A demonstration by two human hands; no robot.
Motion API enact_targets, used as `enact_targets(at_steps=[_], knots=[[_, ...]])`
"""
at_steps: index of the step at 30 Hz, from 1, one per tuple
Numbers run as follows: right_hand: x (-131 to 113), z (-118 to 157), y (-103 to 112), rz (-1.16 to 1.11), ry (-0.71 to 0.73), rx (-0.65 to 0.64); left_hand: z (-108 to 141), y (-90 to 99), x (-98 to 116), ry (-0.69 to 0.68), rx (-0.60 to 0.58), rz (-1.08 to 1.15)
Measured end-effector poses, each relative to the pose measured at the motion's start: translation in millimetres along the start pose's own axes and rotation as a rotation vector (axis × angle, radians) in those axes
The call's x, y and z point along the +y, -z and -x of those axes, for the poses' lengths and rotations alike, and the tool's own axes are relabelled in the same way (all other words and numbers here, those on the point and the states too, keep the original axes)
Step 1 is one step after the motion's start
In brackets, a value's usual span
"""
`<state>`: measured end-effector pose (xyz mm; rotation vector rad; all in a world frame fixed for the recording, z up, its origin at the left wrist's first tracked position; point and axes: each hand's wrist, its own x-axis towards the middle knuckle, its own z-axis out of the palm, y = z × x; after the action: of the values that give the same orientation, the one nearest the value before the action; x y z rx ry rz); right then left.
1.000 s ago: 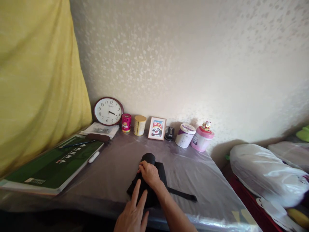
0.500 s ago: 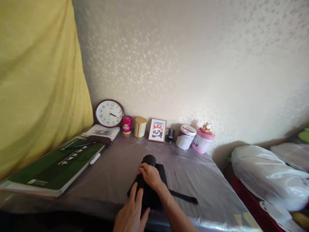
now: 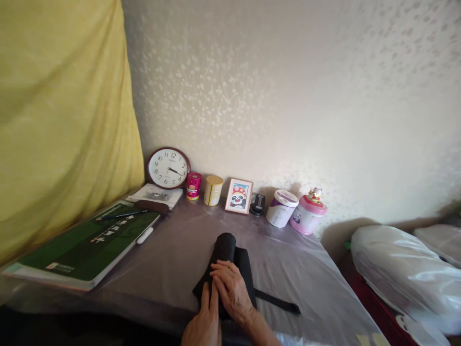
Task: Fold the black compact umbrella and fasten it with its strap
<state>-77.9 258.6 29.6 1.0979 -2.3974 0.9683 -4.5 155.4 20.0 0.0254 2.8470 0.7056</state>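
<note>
A: where's that black rolled bundle (image 3: 224,250)?
B: bottom center of the frame, on the table (image 3: 173,259) — strap (image 3: 277,302) trailing off to the right
A: what's touching it?
B: left hand (image 3: 206,312), two fingers stretched straight, plus right hand (image 3: 232,290), fingers together — can't tell if it's pinching

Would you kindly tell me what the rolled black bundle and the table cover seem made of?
The rolled black bundle looks like matte fabric, given its soft folds and dull surface. The table cover seems glossy plastic film, judging by its creases and bright reflections.
</note>
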Motion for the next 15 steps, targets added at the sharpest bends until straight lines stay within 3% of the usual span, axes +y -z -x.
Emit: enact_targets(at_steps=[4, 12, 15], knots=[[26, -9, -4, 0.053, -0.030, -0.031, -1, 1.7, 3, 0.048, -0.011, 0.000], [82, -58, -15, 0.079, -0.119, -0.069, -7, 3.2, 5, 0.110, -0.072, 0.045], [96, -73, -19, 0.106, -0.257, -0.043, -7, 4.2, 7, 0.129, -0.089, 0.018]])
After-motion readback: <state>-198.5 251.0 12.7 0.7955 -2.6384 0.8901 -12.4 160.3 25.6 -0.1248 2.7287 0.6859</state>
